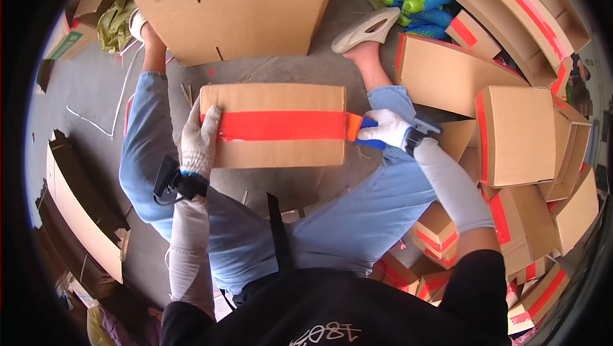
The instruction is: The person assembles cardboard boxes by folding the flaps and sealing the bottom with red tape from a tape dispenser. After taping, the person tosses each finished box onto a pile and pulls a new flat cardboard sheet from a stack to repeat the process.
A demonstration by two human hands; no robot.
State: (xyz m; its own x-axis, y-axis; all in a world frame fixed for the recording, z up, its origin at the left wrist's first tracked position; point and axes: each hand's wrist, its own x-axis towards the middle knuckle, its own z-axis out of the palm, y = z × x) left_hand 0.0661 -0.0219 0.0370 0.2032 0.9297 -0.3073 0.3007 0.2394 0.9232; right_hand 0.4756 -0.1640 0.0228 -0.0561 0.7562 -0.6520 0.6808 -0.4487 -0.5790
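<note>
A cardboard box sits between my legs, with a strip of red tape running along the middle of its upper face. My left hand, in a knitted glove, grips the box's left end, its thumb on the upper face and its fingers along the side. At the opposite end, my gloved right hand is closed around a blue and orange tape dispenser. The dispenser's orange front meets the box's right edge, where the red strip ends. Part of the dispenser is hidden by my fingers.
Flattened cardboard sheets stand stacked ahead of me. Red-taped boxes are piled on the right. Behind them lie blue-netted bundles with green ends. Long cardboard pieces lie on the left, and a white cord is on the floor.
</note>
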